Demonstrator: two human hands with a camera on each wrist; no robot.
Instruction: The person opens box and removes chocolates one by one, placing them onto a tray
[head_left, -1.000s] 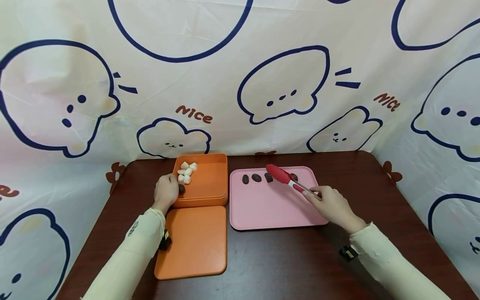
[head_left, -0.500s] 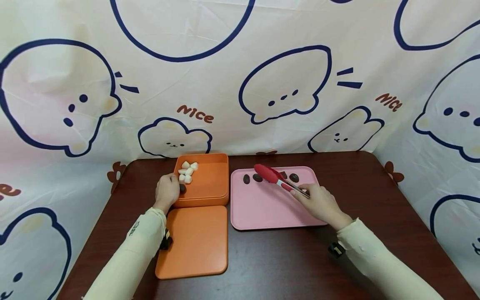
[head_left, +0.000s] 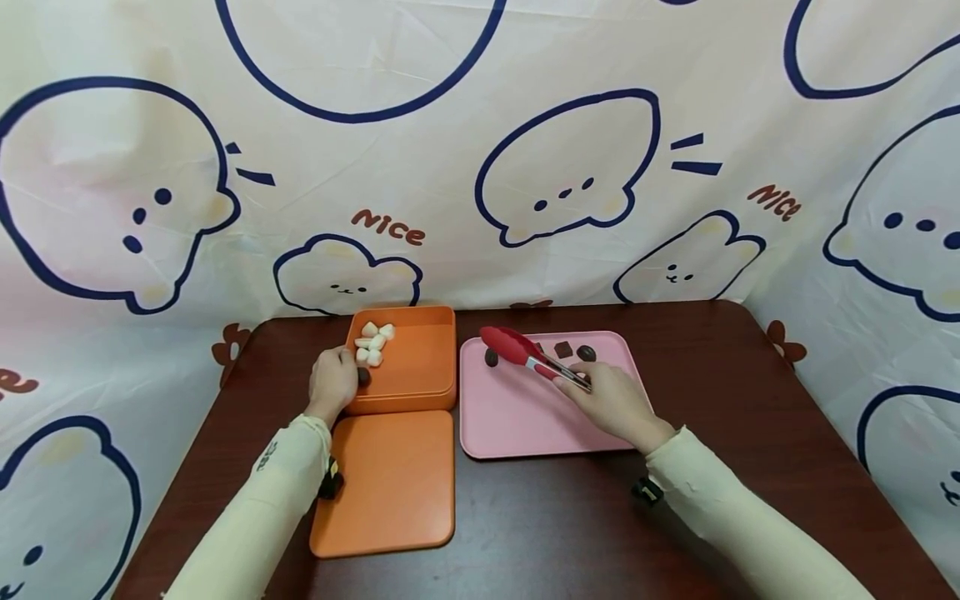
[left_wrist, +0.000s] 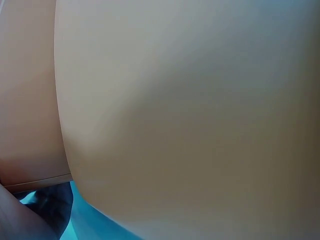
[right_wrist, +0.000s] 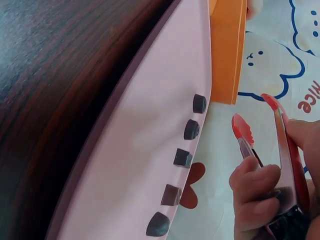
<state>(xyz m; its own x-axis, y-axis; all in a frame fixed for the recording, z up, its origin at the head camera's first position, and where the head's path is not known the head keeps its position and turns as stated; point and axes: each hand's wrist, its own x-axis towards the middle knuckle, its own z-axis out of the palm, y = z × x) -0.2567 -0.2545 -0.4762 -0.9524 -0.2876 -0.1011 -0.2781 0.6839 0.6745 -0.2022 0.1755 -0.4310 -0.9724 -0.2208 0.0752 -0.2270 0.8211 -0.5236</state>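
My right hand (head_left: 611, 406) holds a pair of tongs (head_left: 512, 343) with red tips over the far left of the pink tray (head_left: 525, 425). In the right wrist view the tips stand apart with nothing between them. Several dark chocolates (right_wrist: 182, 158) lie in a row along the tray's far edge; the tongs hide some of them in the head view. My left hand (head_left: 333, 382) grips the left wall of an orange box (head_left: 420, 358). Inside the box, white marshmallow-like pieces (head_left: 374, 343) sit at the left, and a dark piece (head_left: 363, 377) lies beside my fingers.
An orange lid (head_left: 393, 483) lies flat in front of the box and fills most of the left wrist view. Box and tray stand side by side on the dark wooden table (head_left: 540, 533). A printed cloth (head_left: 450, 167) hangs behind the table.
My right hand has moved left with the tongs, from the middle of the chocolate row toward its left end. The left hand has stayed at the box.
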